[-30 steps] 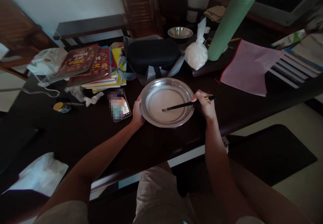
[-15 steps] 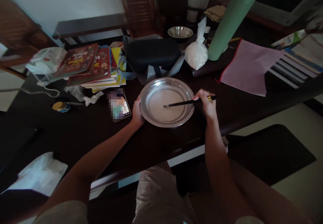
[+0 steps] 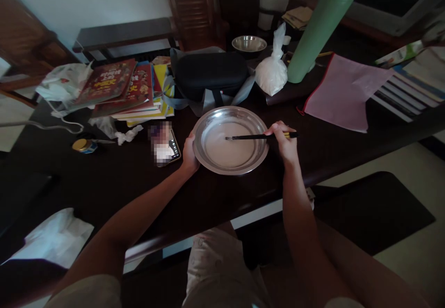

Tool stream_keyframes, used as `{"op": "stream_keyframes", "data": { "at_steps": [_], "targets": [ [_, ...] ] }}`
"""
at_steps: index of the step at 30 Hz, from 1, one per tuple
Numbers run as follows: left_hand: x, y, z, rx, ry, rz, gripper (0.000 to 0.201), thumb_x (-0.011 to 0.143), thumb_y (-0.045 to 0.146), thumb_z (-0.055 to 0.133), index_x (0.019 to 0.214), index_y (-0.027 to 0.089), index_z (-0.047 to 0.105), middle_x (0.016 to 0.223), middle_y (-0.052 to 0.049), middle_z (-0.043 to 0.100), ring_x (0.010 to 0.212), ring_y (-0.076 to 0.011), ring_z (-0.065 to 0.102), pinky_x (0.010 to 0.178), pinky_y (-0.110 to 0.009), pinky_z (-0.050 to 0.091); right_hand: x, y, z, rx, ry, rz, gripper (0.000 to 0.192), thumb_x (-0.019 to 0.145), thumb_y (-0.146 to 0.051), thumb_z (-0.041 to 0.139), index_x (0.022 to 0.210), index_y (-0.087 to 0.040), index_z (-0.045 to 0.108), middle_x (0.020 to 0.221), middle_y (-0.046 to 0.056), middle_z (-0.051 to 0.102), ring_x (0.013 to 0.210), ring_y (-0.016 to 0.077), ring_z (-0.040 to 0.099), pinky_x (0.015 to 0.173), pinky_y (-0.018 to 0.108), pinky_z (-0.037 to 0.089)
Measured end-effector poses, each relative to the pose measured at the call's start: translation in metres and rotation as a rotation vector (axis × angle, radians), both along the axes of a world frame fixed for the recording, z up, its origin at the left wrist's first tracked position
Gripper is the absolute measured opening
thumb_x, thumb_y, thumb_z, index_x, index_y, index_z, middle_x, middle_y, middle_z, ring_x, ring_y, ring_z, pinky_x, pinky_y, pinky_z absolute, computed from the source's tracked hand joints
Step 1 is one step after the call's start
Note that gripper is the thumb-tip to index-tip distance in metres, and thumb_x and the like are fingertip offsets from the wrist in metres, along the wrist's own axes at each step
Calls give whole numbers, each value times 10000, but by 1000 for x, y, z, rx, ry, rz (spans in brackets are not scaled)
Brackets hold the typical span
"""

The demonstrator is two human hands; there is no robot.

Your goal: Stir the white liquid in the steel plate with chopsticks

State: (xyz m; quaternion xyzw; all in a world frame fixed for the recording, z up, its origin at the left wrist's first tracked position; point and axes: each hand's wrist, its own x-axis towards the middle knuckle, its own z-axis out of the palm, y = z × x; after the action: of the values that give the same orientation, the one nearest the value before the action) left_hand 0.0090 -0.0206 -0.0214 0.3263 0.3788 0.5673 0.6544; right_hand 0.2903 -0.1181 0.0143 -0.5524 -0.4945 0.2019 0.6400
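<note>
Two chopsticks [image 3: 255, 136] blurred together, tips sunk in cloudy plate [image 3: 208, 122]

A home — cluttered dark table [image 3: 104, 183], children's books [image 3: 121, 90], wooden chair [image 3: 194, 7].

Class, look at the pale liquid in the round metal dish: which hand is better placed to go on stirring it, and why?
Probably the right hand: it grips the dark chopsticks, tips in the round metal dish. The left hand holds the rim.

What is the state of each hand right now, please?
Left hand: closed on the rim of the metal plate.
Right hand: closed, holding dark chopsticks, tips over the plate's whitish contents.
</note>
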Motion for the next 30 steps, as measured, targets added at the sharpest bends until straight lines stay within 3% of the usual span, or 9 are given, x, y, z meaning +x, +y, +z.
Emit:
{"op": "stream_keyframes", "data": {
  "at_steps": [5,8,22,26,30],
  "targets": [
    [-3,2,-5,-6,-3,-9,215,861,432,801,954,240,768,866,-2,815,996,-281,818,938,-364,653,0,0,0,-33,4,49,599,899,-831,721,632,-297,762,677,18,739,758,233,679,837,462,575],
    [-5,3,-7,-4,9,-21,216,873,450,797,933,245,758,875,-10,821,976,-278,812,901,-355,650,0,0,-1,1,5,0,577,921,-809,712,651,-303,773,686,17,746,775,235,688,869,464,578],
    [-2,1,-2,2,18,-13,256,858,465,802,954,229,774,865,-19,814,1013,-295,816,941,-381,647,0,0,-2,-29,40,74,554,925,-783,738,655,-301,779,689,10,739,737,221,695,804,433,564],
    [-2,0,-2,-1,8,-4,230,865,443,790,966,236,781,901,-17,834,993,-284,816,912,-371,650,1,-1,-2,4,37,11,564,945,-782,709,654,-305,779,674,6,731,730,218,686,815,434,563],
    [-2,1,-2,-4,19,-5,233,878,449,780,951,228,768,860,-9,815,992,-277,814,908,-361,648,1,0,-2,-32,56,84,538,925,-764,748,651,-303,784,690,6,741,738,216,689,800,424,549]
  ]
}}
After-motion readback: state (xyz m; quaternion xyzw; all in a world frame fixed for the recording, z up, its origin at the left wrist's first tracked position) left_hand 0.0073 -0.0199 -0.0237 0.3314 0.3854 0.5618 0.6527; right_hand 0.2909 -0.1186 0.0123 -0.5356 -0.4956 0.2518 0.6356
